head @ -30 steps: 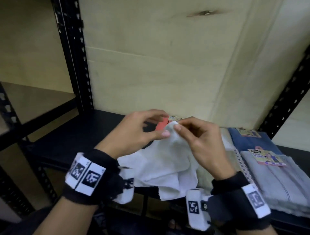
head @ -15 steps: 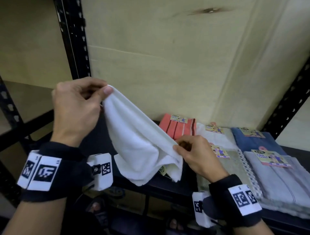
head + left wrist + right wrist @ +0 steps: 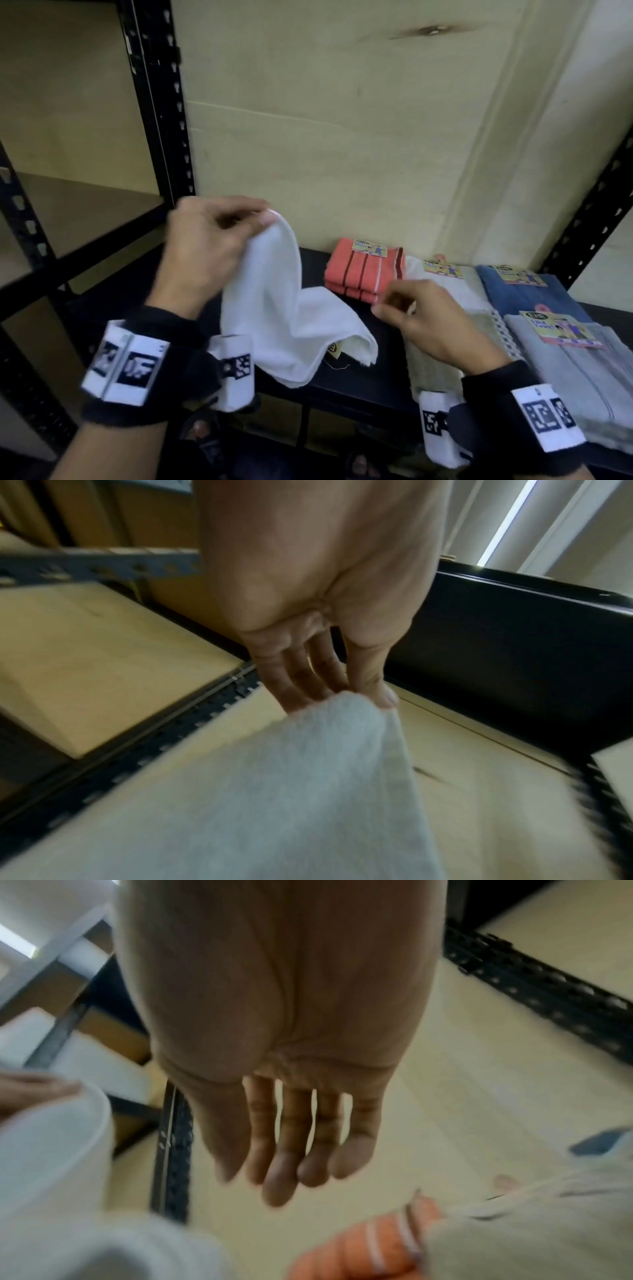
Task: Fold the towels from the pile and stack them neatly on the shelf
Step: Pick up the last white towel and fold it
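Here the left hand [image 3: 209,253] pinches a corner of the unfolded white towel [image 3: 291,329], its lower end draped on the near shelf [image 3: 359,380], the right hand [image 3: 431,322] empty and loosely curled, while folded towels [image 3: 363,274] already lie to the right.

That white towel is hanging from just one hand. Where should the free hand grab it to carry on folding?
Probably the loose lower corner of the white towel, near its label, approached from the right. The left hand pinches the top corner, so the cloth droops onto the shelf; the right hand hovers empty just beside that corner.
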